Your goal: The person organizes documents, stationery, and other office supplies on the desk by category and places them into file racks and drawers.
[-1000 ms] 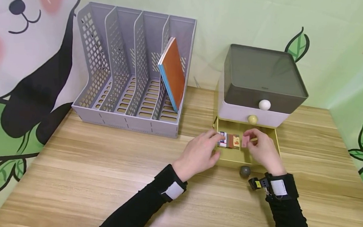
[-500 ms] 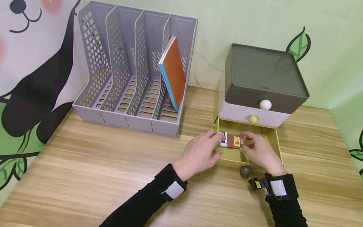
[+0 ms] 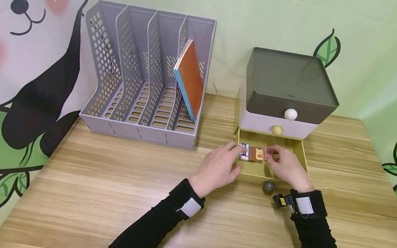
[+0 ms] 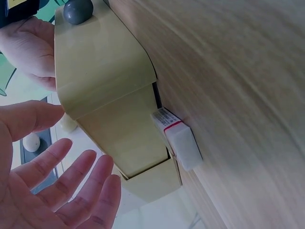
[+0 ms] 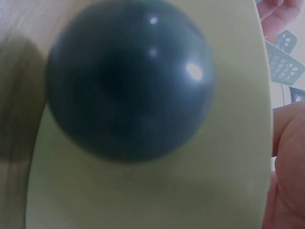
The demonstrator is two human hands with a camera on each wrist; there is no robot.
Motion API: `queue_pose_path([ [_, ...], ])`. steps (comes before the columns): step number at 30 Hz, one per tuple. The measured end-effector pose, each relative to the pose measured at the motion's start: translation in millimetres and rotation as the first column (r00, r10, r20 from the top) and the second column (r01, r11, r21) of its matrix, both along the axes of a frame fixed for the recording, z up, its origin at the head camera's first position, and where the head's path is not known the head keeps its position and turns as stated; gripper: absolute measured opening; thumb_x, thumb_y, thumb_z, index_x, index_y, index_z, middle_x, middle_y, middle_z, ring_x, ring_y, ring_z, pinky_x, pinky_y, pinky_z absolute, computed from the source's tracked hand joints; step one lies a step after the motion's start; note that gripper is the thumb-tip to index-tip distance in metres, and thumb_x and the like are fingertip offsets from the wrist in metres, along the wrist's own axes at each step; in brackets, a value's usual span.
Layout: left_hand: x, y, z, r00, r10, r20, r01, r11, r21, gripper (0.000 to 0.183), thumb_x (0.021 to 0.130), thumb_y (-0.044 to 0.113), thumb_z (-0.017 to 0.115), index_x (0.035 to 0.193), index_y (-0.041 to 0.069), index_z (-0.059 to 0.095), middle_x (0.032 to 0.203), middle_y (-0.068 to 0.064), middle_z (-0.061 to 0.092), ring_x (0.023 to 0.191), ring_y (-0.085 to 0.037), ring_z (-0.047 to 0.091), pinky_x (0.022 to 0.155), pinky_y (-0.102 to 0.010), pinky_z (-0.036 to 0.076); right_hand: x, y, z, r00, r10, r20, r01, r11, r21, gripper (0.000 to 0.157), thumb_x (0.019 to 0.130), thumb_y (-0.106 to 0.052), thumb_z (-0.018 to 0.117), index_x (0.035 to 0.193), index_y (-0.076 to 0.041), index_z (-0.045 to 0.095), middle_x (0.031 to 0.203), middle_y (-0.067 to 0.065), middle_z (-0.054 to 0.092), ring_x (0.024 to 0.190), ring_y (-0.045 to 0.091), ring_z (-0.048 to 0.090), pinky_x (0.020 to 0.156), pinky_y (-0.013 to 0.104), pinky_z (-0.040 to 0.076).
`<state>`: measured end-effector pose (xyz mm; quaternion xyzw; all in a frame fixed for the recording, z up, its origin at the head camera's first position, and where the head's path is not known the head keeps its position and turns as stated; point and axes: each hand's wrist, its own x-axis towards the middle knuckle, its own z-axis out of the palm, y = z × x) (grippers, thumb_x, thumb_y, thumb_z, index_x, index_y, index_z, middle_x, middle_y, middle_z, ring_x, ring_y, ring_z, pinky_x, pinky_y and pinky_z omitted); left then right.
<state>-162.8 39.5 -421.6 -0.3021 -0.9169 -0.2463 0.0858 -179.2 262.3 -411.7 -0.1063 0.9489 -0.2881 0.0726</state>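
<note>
In the head view a yellow drawer (image 3: 250,170) stands pulled out, with a row of small blocks (image 3: 253,153) inside, white-and-blue, brown and yellow. My left hand (image 3: 216,166) reaches over the drawer's left wall; its fingertips are at the white-and-blue block, and its fingers look loosely spread in the left wrist view. At the row's right end, my right hand (image 3: 287,166) pinches a small pink block (image 3: 266,153), partly hidden by the fingers. The drawer's dark round knob (image 5: 131,81) fills much of the right wrist view. A white eraser in a paper sleeve (image 4: 178,138) lies on the table beside the drawer.
Above the drawer sit a white drawer (image 3: 261,122) with a yellow knob and a dark grey top drawer (image 3: 269,104) with a white knob. A grey file rack (image 3: 137,131) stands to the left, holding orange and blue booklets (image 3: 190,81).
My right hand has moved the pink block left, up to the end of the row. My left hand has stayed in place.
</note>
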Motion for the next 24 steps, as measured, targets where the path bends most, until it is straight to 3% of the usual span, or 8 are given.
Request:
queue_pose_path([
  [14, 0.4, 0.2, 0.6, 1.000, 0.004, 0.018, -0.003, 1.000, -0.014, 0.043, 0.085, 0.021, 0.067, 0.125, 0.010, 0.056, 0.113, -0.004, 0.058, 0.093, -0.017, 0.058, 0.072, -0.030, 0.053, -4.0, 0.3, -4.9, 0.999, 0.044, 0.003, -0.044, 0.999, 0.014, 0.045, 0.093, -0.008, 0.047, 0.134, 0.011, 0.041, 0.120, 0.029, 0.055, 0.099, 0.039, 0.058, 0.084, 0.050, 0.050],
  [24, 0.8, -0.5, 1.7, 1.000, 0.002, 0.021, -0.002, 1.000, -0.005, 0.044, 0.084, 0.021, 0.067, 0.125, 0.010, 0.056, 0.113, -0.003, 0.058, 0.095, -0.017, 0.058, 0.073, -0.030, 0.053, -3.3, 0.4, -4.7, 1.000, 0.014, 0.012, -0.015, 1.000, 0.008, 0.051, 0.093, -0.008, 0.047, 0.139, 0.008, 0.035, 0.129, 0.034, 0.047, 0.101, 0.042, 0.057, 0.078, 0.050, 0.051],
])
